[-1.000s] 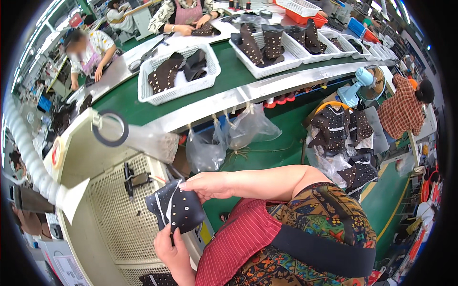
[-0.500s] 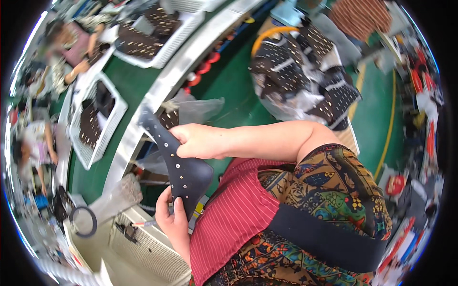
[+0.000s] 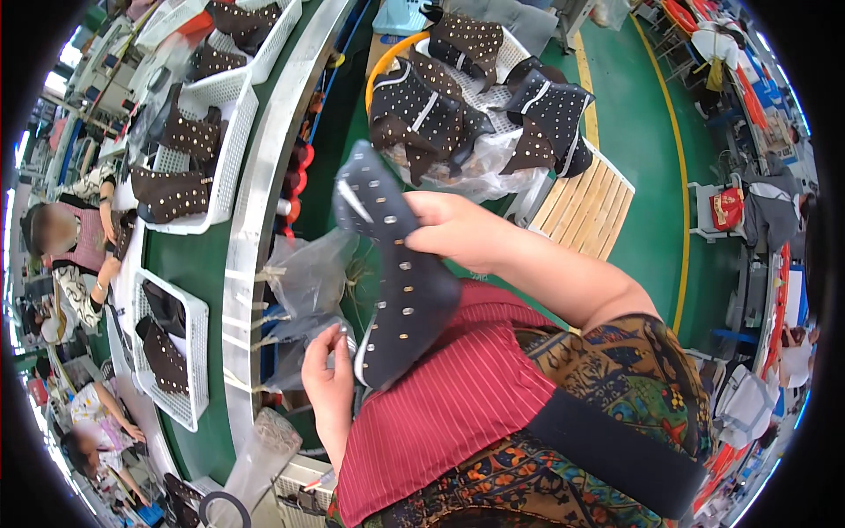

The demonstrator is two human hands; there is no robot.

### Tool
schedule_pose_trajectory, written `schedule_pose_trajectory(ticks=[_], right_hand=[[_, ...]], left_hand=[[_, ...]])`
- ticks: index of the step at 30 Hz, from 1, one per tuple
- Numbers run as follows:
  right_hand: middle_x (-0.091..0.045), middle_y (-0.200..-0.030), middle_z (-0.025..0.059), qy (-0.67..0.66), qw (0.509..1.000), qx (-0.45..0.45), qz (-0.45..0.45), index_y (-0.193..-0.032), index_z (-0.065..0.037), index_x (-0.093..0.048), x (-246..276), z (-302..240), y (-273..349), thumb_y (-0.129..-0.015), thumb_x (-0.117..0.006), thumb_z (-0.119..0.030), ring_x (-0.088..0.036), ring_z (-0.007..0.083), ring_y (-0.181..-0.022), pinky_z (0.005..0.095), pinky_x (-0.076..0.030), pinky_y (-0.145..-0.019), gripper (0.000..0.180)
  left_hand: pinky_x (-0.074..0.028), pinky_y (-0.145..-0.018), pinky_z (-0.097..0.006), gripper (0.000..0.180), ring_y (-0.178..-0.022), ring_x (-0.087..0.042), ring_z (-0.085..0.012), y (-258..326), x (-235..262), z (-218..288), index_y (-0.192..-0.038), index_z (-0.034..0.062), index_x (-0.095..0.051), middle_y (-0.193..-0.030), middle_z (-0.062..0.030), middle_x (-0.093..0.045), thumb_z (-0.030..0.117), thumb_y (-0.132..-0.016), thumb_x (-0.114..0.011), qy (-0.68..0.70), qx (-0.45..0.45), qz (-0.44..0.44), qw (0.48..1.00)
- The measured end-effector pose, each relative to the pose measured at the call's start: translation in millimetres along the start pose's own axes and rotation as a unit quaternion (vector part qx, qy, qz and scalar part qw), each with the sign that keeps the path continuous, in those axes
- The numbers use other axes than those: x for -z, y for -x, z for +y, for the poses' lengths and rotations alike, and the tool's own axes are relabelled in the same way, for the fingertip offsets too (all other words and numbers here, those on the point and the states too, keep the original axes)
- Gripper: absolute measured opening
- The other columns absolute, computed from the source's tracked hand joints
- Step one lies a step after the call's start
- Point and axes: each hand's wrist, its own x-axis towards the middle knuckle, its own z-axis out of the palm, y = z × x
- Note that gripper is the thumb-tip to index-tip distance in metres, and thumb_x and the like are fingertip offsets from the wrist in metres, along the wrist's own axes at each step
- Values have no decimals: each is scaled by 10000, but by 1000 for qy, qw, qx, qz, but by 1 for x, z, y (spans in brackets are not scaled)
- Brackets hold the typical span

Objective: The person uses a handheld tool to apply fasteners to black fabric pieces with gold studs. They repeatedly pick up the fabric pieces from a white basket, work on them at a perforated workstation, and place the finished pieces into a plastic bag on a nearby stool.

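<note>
A dark studded shoe upper (image 3: 396,264) with metal rivets and a pale stripe is held over my lap. My right hand (image 3: 453,231) grips its upper right edge, arm reaching in from the right. My left hand (image 3: 327,378) holds its lower left edge from below, fingers curled at the rim. The piece stands tilted, its narrow end pointing up toward the conveyor.
A pile of similar studded uppers (image 3: 466,106) lies on a wooden crate (image 3: 585,207) ahead. A green conveyor (image 3: 189,264) with white baskets (image 3: 185,189) of uppers runs on the left; plastic bags (image 3: 308,282) hang from its edge. Other people (image 3: 75,238) sit beyond it.
The view has swung toward the crate of uppers. The studded piece is now raised and stretched longer between both hands, which still hold it.
</note>
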Motion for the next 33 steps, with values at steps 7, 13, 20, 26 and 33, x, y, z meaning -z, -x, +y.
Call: schedule_pose_trajectory(ticks=[7, 13, 20, 26, 33], right_hand=[[-615, -1071, 114, -77, 972, 134, 178, -1171, 35, -499, 44, -42, 75, -758, -485, 57, -631, 198, -923, 349, -515, -855, 414], [-607, -1110, 150, -30, 928, 265, 261, -1183, 69, -475, 128, -99, 88, -822, -461, 8, -628, 202, -959, 319, -510, -871, 366], [-585, -1089, 149, -114, 847, 346, 386, -1101, 49, -472, 302, -207, -21, -867, -416, 0, -597, 251, -1006, 403, -476, -934, 245], [-580, -1114, 164, -149, 761, 502, 384, -1126, 39, -443, 389, -278, -116, -851, -420, 9, -591, 285, -1046, 432, -481, -936, 277], [-589, -1026, 109, -369, 747, 402, 379, -1047, -29, -474, 519, -145, -240, -818, -422, 15, -617, 275, -924, 430, -539, -759, 239]], left_hand=[[-488, -744, -322, 196, -805, -630, -242, -27, -21, -28, -1027, 20, -632, -877, -127, -644, 99, -849, -608, -42, -74, -50, 995], [-493, -738, -342, 187, -814, -635, -262, -52, -37, -37, -1014, 33, -638, -894, -126, -651, 108, -844, -610, -53, -65, -51, 995], [-497, -752, -364, 176, -863, -631, -303, -93, -47, -38, -1001, 33, -641, -944, -141, -654, 110, -852, -587, -159, -38, -1, 987], [-494, -760, -391, 182, -884, -624, -323, -122, -66, -19, -997, 33, -639, -959, -149, -654, 113, -843, -584, -208, 27, -19, 977], [-487, -717, -403, 173, -797, -632, -303, -139, -84, 4, -971, 52, -638, -872, -129, -659, 133, -823, -599, -274, 86, -105, 952]])
